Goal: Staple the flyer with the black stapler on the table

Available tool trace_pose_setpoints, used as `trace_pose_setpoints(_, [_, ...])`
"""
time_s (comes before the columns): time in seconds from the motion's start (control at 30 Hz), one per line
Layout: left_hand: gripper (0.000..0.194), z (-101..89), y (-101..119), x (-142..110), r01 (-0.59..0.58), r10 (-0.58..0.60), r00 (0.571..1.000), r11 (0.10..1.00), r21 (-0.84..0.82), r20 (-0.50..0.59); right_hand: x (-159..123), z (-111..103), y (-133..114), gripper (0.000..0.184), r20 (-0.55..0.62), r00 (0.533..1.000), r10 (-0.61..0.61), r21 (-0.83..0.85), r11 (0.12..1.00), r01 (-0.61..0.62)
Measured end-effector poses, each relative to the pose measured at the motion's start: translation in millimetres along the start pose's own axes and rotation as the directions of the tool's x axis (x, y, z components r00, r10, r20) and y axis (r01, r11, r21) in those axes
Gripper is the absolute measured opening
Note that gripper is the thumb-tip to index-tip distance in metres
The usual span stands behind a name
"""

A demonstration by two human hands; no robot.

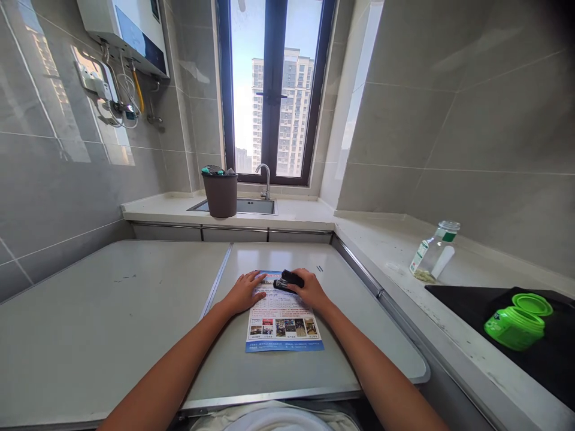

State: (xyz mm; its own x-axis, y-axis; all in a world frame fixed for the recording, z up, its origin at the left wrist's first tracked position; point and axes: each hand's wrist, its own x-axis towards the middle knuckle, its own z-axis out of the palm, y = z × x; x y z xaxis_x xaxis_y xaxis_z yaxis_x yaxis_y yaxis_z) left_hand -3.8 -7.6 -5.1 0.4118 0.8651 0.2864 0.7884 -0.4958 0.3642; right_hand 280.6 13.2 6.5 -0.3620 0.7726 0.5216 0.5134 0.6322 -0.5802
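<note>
A printed flyer [284,326] with blue bands and a row of small photos lies on the white folding table [359,359]. My left hand [244,291] rests spread on the flyer's upper left edge. In my right hand [311,287] is a black stapler [287,280], its nose pointing left over the upper part of the flyer. The fingers and thumb close round the stapler's right end. Whether the stapler touches the paper I cannot tell. Two thin dark marks [319,268] show on the tabletop just beyond my right hand.
A brown bin [221,194] stands by the sink [256,206] and faucet under the window. On the right counter [377,239] are a clear glass bottle [435,251] and a green open-lidded tub [516,323] on a black surface. A water heater [126,33] hangs at upper left.
</note>
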Motion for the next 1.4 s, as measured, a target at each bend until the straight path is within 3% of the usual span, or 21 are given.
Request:
trace_pose_setpoints(0.1, [0.067, -0.6, -5.2, -3.7, 0.062, -0.068, 0.989, 0.997, 0.048, 0.134, 2.6, -8.3, 13.3, 0.03, -0.121, 0.988, 0.098, -0.094, 0.99, -0.109])
trace_pose_setpoints(0.2, [0.066, -7.8, -6.2, -8.2, 0.031, -0.034, 0.98, 0.999, 0.017, 0.197, 3.4, -18.1, 23.7, 0.033, -0.206, 0.961, 0.186, -0.194, 0.955, -0.226])
trace_pose_setpoints(0.33, [0.06, -16.0, -6.5, -10.7, -0.013, 0.019, 0.985, 0.999, -0.038, 0.174, 2.4, -26.3, 34.3, 0.031, -0.218, 0.942, 0.255, -0.317, 0.895, -0.315])
trace_pose_setpoints(0.43, [0.058, -15.6, -8.0, -8.6, -0.03, 0.038, 0.995, 0.996, -0.087, 0.092, 1.2, -27.8, 41.3, 0.03, -0.218, 0.938, 0.269, -0.344, 0.879, -0.332])
trace_pose_setpoints(0.6, [0.033, -7.8, -13.7, -3.1, 0.018, -0.03, 0.998, 0.973, -0.232, -0.049, 0.3, -27.6, 49.3, 0.031, -0.215, 0.941, 0.262, -0.371, 0.869, -0.327])
trace_pose_setpoints(0.83, [0.026, -5.2, -17.7, 0.9, 0.059, -0.082, 0.994, 0.962, -0.267, -0.078, 0.2, -28.8, 53.8, 0.036, -0.19, 0.951, 0.242, -0.363, 0.883, -0.298])
trace_pose_setpoints(1.03, [0.025, -11.9, -10.7, 2.0, 0.04, -0.139, 0.964, 0.916, -0.399, -0.225, 0.2, -27.9, 56.2, 0.045, -0.149, 0.968, 0.204, -0.311, 0.919, -0.242])
trace_pose_setpoints(1.1, [0.027, -13.6, -9.6, 1.0, 0.068, -0.189, 0.959, 0.875, -0.479, -0.21, 0.3, -27.3, 55.3, 0.045, -0.127, 0.974, 0.188, -0.294, 0.93, -0.218])
trace_pose_setpoints(1.23, [0.044, -13.9, -10.8, -1.7, 0.172, -0.283, 0.956, 0.75, -0.638, -0.075, 0.4, -27.0, 49.7, 0.045, -0.077, 0.985, 0.152, -0.262, 0.95, -0.167])
trace_pose_setpoints(1.4, [0.057, -12.8, -11.3, -1.1, 0.227, -0.338, 0.94, 0.714, -0.662, -0.042, -0.2, -28.2, 40.7, 0.044, -0.008, 0.995, 0.096, -0.218, 0.971, -0.095])
